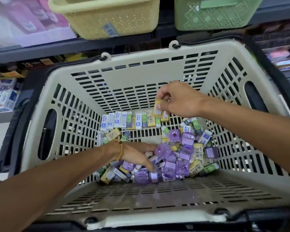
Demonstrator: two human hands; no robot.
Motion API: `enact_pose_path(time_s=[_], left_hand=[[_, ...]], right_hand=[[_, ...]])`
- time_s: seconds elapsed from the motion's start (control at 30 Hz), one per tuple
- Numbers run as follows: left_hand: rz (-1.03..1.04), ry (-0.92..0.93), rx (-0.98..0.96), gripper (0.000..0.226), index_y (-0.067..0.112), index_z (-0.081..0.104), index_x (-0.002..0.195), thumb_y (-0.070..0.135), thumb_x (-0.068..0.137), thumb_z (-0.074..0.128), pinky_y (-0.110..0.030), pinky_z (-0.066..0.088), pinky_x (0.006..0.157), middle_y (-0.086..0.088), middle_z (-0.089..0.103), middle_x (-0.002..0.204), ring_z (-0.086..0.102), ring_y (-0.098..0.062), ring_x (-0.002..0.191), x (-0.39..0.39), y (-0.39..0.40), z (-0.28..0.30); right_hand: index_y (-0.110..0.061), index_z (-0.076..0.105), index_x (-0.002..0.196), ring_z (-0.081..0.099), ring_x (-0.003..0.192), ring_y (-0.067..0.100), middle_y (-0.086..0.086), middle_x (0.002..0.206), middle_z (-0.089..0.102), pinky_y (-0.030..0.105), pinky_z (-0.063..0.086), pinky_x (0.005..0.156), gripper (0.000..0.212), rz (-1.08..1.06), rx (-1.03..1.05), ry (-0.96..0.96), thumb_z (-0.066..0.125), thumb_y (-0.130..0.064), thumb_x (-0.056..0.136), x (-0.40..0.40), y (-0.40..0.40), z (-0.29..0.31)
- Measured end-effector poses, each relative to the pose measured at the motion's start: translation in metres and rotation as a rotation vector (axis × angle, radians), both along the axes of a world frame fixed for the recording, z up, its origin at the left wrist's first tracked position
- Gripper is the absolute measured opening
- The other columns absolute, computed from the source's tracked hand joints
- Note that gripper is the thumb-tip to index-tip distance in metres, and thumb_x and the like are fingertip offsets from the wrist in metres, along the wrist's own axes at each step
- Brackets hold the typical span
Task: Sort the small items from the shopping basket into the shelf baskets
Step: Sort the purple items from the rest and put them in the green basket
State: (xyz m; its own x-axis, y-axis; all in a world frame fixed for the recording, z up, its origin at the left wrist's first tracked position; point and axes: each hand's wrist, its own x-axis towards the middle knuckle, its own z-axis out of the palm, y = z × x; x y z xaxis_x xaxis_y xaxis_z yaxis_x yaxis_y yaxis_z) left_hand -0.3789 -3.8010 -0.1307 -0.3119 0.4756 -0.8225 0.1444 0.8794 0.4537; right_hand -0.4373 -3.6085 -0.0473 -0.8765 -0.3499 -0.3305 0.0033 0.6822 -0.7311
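Right hand [177, 99] pinches yellow eraser [159, 109] above shopping basket [141, 71]; left hand [137, 154], fingers extended, rests on near eraser pile [179, 158].

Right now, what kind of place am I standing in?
Most likely a stationery shop aisle. A slotted shopping basket holds packaged erasers, shelves carry boxed goods, and yellow and green shelf baskets sit above.

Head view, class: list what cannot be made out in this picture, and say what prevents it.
- Yellow shelf basket and green shelf basket: contents hidden by their walls; tops cut off by the frame edge.
- Left hand: fingertips blurred among purple packs; grip unclear.
- Yellow box in right hand: label too small.
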Motion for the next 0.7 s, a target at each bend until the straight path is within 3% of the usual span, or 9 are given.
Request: enact_pose_path(time_s=[0.07,0.13,0.2,0.33,0.53,0.6,0.7], left_hand=[[0.052,0.002,0.062,0.069,0.023,0.043,0.141,0.031,0.081,0.076,-0.006,0.032,0.078,-0.007,0.05,0.143,0.05,-0.022,0.126,0.0,0.0,-0.004],[0.041,-0.012,0.072,0.076,0.031,0.036,0.144,0.04,0.08,0.076,-0.011,0.027,0.094,0.003,0.036,0.153,0.039,-0.016,0.135,0.004,0.004,0.001],[0.043,-0.035,0.046,0.08,0.036,0.034,0.144,0.045,0.077,0.076,-0.019,0.023,0.1,0.008,0.028,0.156,0.033,-0.014,0.138,0.001,0.007,0.001],[-0.005,0.003,0.013,0.083,0.036,0.036,0.143,0.049,0.073,0.078,-0.022,0.026,0.102,0.007,0.031,0.155,0.035,-0.016,0.137,0.002,0.017,0.004],[0.031,-0.009,0.066,0.061,0.039,0.046,0.129,0.046,0.076,0.076,-0.025,0.03,0.102,0.006,0.037,0.15,0.04,-0.017,0.131,0.011,0.021,0.0],[0.071,-0.038,0.086,0.051,0.04,0.05,0.123,0.042,0.079,0.076,-0.023,0.033,0.096,0.005,0.043,0.142,0.047,-0.014,0.121,0.01,0.019,0.001],[0.197,-0.128,0.15,0.035,0.047,0.057,0.104,0.033,0.079,0.078,-0.022,0.05,0.065,-0.001,0.061,0.104,0.057,-0.009,0.072,0.005,0.013,0.008]], right_hand=[[-0.02,0.067,0.086,0.061,0.073,0.005,-0.009,0.077,0.063,0.02,0.043,0.065,0.006,0.003,0.001,-0.003,0.066,-0.019,0.091,0.0,-0.001,-0.001],[-0.02,0.067,0.087,0.062,0.076,0.007,-0.007,0.081,0.064,0.021,0.044,0.067,0.004,0.005,0.003,-0.004,0.066,-0.019,0.091,0.0,-0.002,-0.002],[-0.018,0.067,0.088,0.063,0.076,0.008,-0.006,0.082,0.065,0.021,0.046,0.066,0.003,0.006,0.003,-0.001,0.066,-0.018,0.091,0.0,-0.003,-0.004],[-0.015,0.068,0.089,0.063,0.075,0.009,-0.006,0.08,0.064,0.019,0.045,0.061,0.003,0.019,0.012,-0.003,0.066,-0.017,0.091,0.0,-0.005,-0.007],[-0.018,0.065,0.088,0.057,0.071,0.003,-0.009,0.079,0.06,0.018,0.04,0.06,0.004,0.035,0.026,-0.013,0.066,-0.017,0.091,-0.001,-0.003,-0.011],[-0.017,0.066,0.089,0.058,0.071,0.004,-0.008,0.079,0.061,0.018,0.041,0.061,0.002,0.031,0.025,-0.01,0.066,-0.017,0.091,-0.001,-0.004,-0.012],[-0.017,0.066,0.088,0.058,0.069,0.004,-0.008,0.077,0.061,0.018,0.041,0.06,0.003,0.029,0.028,0.0,0.066,-0.016,0.091,-0.002,-0.003,-0.013]])
